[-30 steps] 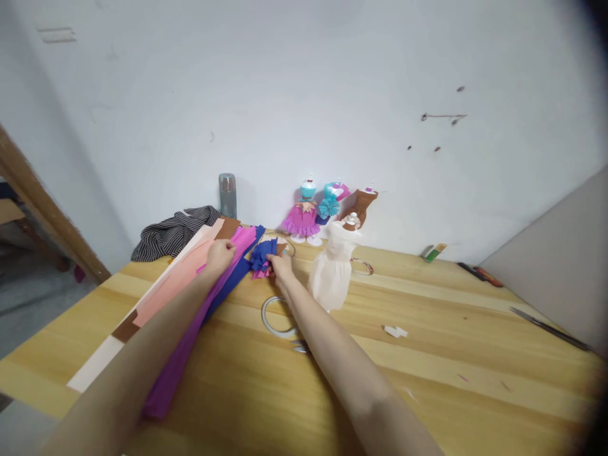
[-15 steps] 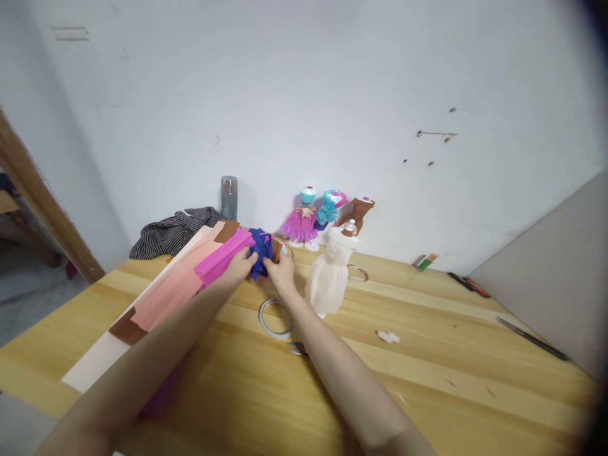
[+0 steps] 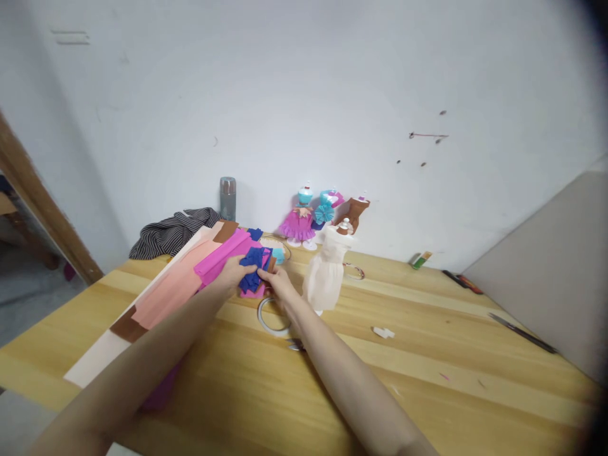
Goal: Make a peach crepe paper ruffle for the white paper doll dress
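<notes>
Both hands grip a small bundle of crepe paper scraps [image 3: 251,268], mostly dark blue with magenta and brown pieces showing. My left hand [image 3: 232,272] pinches its left side, while my right hand [image 3: 280,283] closes on its right edge. Under and left of the left hand lie a magenta crepe sheet [image 3: 223,256] and peach crepe sheets [image 3: 166,291]. A roll of white tape [image 3: 263,323] is flat below the right hand. Scissors [image 3: 295,344] show only their blades beside my right forearm. To the right stands a mini dress form in a cream dress [image 3: 327,269].
Dressed mini forms stand by the wall: a magenta-skirted one [image 3: 299,221], a turquoise one [image 3: 325,212] and a brown one [image 3: 354,212]. A thermos [image 3: 228,197] and striped cloth [image 3: 173,234] are at back left. A knife-like tool [image 3: 522,332] and a white scrap [image 3: 383,332] lie right.
Both hands have drawn the blue scrap bundle slightly toward me, exposing magenta below it. A blue piece and a light blue piece now show behind. The view has shifted slightly.
</notes>
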{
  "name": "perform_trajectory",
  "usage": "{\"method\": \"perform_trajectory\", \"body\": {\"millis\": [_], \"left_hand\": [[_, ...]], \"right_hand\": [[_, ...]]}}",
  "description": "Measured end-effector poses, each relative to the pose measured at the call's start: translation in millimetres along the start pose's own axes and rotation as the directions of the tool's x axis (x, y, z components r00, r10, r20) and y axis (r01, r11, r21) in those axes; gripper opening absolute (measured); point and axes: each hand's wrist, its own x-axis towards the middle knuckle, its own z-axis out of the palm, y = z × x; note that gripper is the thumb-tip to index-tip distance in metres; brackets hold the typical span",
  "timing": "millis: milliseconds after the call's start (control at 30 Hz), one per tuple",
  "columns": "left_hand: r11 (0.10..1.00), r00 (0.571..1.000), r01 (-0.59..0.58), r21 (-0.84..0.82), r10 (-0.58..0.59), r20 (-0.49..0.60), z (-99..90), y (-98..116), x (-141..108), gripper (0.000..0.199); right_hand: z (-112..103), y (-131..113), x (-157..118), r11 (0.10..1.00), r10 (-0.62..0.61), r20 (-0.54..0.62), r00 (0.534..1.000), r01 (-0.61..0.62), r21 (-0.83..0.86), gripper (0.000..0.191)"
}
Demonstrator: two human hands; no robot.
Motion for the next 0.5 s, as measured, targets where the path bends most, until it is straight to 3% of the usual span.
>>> {"method": "perform_trajectory", "body": {"millis": [100,167,300,400,500], "left_hand": [[0.979,0.999,-0.008,0.203,0.002,0.032,-6.6,8,-3,0.030],[0.931,0.999,-0.034,0.364,0.038,-0.003,-15.7,13,-3,0.033],[0.742,0.989,-0.033,0.670,0.123,-0.087,-34.3,17,1,0.040],[0.594,0.994,0.014,0.805,0.082,-0.077,-40.3,9,3,0.045],[0.509,0.998,0.024,0.860,0.036,-0.049,-43.6,-1,8,0.037]], "right_hand": [[-6,2,4,0.999,0.046,-0.027,0.999,-0.047,-0.014,0.017],[-11,3,9,0.998,0.064,-0.081,0.995,-0.066,-0.022,0.018],[-17,4,22,0.995,0.080,-0.177,0.981,-0.088,-0.037,0.030],[-19,6,28,0.993,0.085,-0.215,0.973,-0.100,-0.061,0.033],[-20,10,33,0.991,0.081,-0.227,0.970,-0.104,-0.089,0.034]]}}
